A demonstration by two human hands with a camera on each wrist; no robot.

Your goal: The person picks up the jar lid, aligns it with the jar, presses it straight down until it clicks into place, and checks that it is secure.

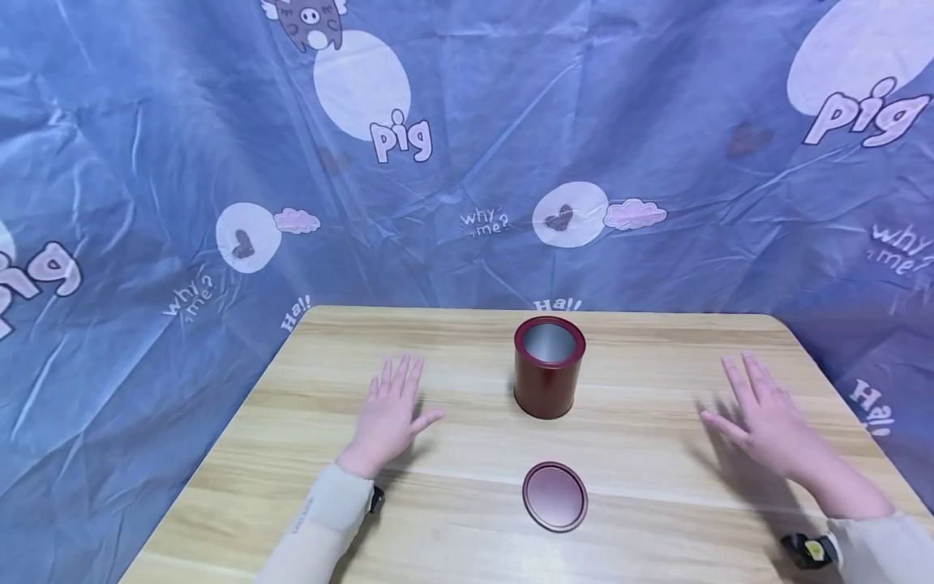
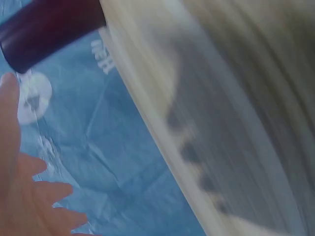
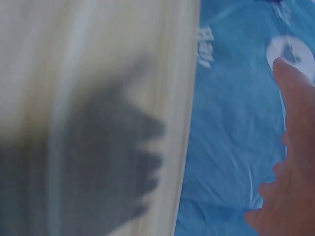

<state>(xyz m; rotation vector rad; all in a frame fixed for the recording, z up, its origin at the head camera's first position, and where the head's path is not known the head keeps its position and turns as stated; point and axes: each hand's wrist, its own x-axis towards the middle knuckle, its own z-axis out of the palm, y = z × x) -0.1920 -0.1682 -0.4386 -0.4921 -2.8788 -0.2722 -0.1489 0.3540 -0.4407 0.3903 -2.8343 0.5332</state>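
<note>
A dark red cylindrical tin (image 1: pixel 549 385) stands upright near the back middle of the table, its top uncovered and its grey inside showing. In front of it, a round dark red lid (image 1: pixel 555 496) lies flat on the wood. To the left of the tin is my left hand (image 1: pixel 389 422), fingers straight and thumb spread, holding nothing. My right hand (image 1: pixel 773 426) is out to the right with its fingers extended, also holding nothing. Both hands cast shadows on the tabletop. In the left wrist view the tin (image 2: pixel 51 29) appears beyond the thumb, partly cut off.
The light wooden table (image 1: pixel 452 341) has rounded back corners. A blue curtain (image 1: pixel 452 97) printed with cartoon pigs and words hangs behind it and at both sides. Dark wrist devices (image 1: pixel 808 551) sit at both sleeve cuffs.
</note>
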